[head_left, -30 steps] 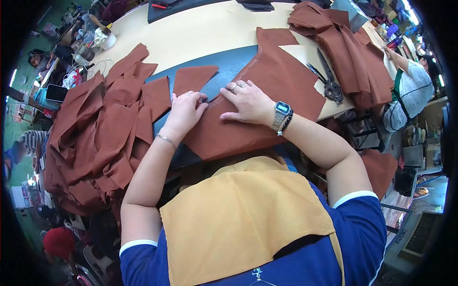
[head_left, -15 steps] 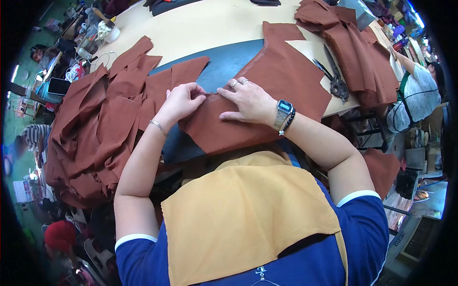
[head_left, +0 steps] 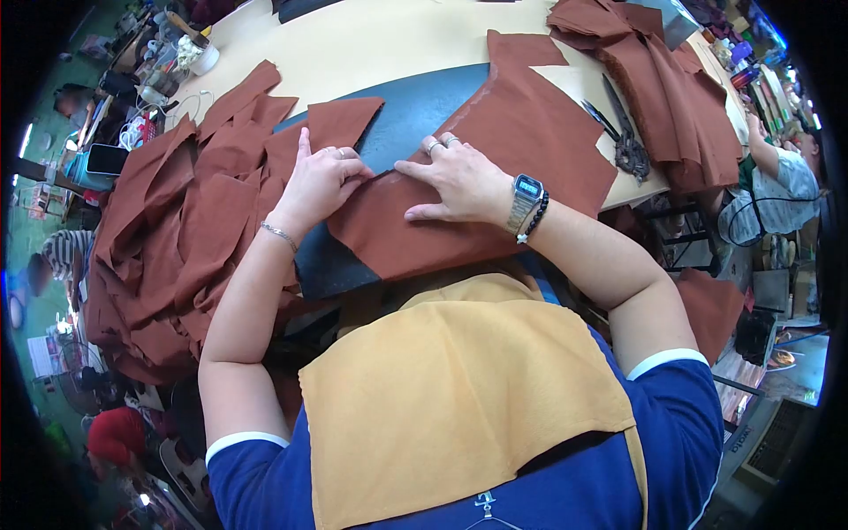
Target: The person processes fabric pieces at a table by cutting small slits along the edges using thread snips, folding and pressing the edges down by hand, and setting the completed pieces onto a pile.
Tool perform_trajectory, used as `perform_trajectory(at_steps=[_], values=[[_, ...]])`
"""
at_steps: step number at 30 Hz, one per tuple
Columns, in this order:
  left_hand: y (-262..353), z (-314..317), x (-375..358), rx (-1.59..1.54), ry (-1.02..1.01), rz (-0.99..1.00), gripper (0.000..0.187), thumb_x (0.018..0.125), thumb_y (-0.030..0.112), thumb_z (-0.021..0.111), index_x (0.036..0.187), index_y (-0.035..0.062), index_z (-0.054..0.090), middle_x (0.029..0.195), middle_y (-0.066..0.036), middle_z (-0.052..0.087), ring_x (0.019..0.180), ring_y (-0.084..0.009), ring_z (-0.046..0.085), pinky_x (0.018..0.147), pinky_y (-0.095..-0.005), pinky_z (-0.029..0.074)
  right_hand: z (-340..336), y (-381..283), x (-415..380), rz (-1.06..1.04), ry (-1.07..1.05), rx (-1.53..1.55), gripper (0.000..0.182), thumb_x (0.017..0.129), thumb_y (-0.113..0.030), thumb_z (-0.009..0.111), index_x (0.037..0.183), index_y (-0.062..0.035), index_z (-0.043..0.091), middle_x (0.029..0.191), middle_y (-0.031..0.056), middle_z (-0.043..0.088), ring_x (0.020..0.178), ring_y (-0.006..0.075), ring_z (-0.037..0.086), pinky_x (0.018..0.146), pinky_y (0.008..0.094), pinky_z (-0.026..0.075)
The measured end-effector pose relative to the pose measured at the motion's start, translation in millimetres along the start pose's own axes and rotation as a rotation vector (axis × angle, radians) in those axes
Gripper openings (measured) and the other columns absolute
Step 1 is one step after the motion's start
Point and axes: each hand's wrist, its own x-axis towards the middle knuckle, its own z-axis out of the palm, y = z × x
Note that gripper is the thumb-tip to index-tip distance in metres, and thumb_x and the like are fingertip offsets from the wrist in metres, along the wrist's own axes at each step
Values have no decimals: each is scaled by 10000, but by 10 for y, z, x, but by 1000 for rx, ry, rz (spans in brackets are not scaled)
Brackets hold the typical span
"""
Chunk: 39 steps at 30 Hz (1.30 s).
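A rust-brown fabric piece (head_left: pixel 530 132) lies over a dark blue mat (head_left: pixel 336 265), a faint pale line running along its left edge. My left hand (head_left: pixel 329 181) is at that edge, thumb and curled fingers pinched on the fabric, index finger pointing up. Just to its right, my right hand (head_left: pixel 459 181) rests flat on the piece, fingers spread, the index fingertip near the pinched spot. A crumpled heap of the same brown fabric (head_left: pixel 168 256) sits left of my left hand.
Black-handled scissors (head_left: pixel 625 141) lie on the pale tabletop (head_left: pixel 389 40) at right, beside another brown fabric pile (head_left: pixel 662 106). A white cup (head_left: pixel 205 60) stands at back left. A co-worker (head_left: pixel 773 190) is at far right. A mustard cloth (head_left: pixel 459 397) covers my lap.
My left hand has shifted slightly left, and its index finger has lifted to point up. My right hand has stayed nearly in place on the fabric.
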Motion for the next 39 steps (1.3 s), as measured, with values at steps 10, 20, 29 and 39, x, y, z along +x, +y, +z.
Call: perform_trajectory(at_steps=[10,20,29,39], values=[[-84,103,-48,174,147,151,113,861,206,656,894,259,750,910,81,639,967,-121,617,1131,-693,180,-60,-14,63,8,-99,10,768,774,-690,648,1372,-220,546,1315,270,490,1209,433,504,866,543,541],[-232,143,-106,161,205,120,72,868,197,671,902,229,726,941,62,662,996,-141,634,1137,-668,190,-51,-32,126,-3,-157,-53,832,769,-737,621,1428,-245,498,1358,273,443,1220,448,493,839,554,558],[-251,165,-141,262,209,132,133,858,176,642,901,254,740,943,96,659,975,-108,628,1129,-698,187,-240,-205,292,45,-312,-69,870,723,-760,637,1438,-290,480,1259,258,504,1141,414,535,798,558,566],[120,159,-344,354,402,-53,158,905,262,620,1018,190,703,1162,-19,613,1154,-215,542,1110,-656,220,-301,30,20,-4,-166,95,720,826,-573,671,1320,-65,540,1251,215,566,1138,392,563,998,435,461]])
